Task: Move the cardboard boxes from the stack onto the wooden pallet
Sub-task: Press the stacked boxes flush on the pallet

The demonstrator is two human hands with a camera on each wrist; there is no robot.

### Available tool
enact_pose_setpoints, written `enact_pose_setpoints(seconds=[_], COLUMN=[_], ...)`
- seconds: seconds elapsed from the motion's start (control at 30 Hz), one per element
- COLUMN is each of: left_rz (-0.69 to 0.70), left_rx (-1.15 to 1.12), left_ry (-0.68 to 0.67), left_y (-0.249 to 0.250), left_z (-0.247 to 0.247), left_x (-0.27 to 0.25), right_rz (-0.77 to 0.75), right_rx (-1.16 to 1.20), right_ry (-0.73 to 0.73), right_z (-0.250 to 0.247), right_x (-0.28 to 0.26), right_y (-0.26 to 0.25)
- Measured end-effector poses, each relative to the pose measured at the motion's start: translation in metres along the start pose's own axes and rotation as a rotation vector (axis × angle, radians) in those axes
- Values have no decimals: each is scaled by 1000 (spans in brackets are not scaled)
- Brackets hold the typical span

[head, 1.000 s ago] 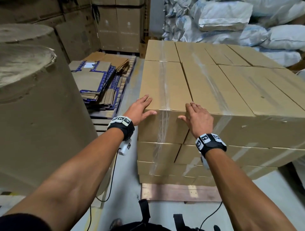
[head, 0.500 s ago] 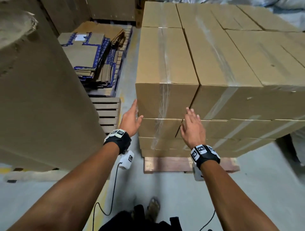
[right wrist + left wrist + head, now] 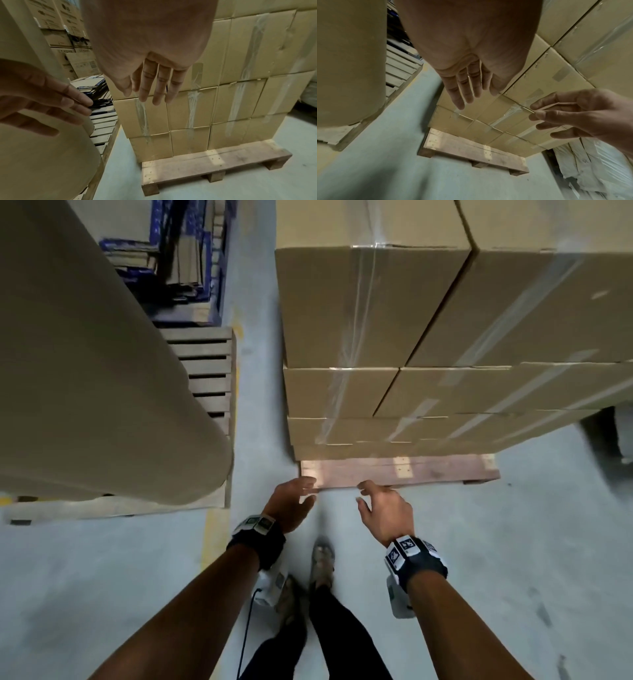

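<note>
Left hand (image 3: 291, 505): fingers spread and straight, holding nothing, held low in front of the boxes (image 3: 428, 344).
Right hand (image 3: 385, 513): fingers loose and apart, also empty, just beside the left hand.
Boxes: taped, stacked in at least 4 layers on a pallet (image 3: 397, 472).
Likely purpose: both palms face the stack, probably readying a 2-handed grip on a corner box.
Roll (image 3: 85, 371): stands left, on its own pallet.
</note>
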State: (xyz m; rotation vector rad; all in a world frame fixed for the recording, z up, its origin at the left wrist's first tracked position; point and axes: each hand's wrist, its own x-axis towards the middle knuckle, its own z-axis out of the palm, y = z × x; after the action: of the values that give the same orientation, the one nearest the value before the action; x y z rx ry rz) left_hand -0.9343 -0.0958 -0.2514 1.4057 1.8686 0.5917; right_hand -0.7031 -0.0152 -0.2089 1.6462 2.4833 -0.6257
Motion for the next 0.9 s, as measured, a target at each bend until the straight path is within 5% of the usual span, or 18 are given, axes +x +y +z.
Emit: enact_pose_setpoints(seconds=[0.17,0.4,0.9], left_rz=[-96,-190,-127], left_rx=[-59,-135,-144], left_ry=[-5,160,464], left_y=[-20,-75,-297], left_z=[36,102,272], left_x=[7,70,255], right_rz=[50,42,-61], right_rx=[97,240,382], right_ry=[-23,28,459], right_z=[39,128,363], right_x=[7,73,300], right_y=[23,74,168])
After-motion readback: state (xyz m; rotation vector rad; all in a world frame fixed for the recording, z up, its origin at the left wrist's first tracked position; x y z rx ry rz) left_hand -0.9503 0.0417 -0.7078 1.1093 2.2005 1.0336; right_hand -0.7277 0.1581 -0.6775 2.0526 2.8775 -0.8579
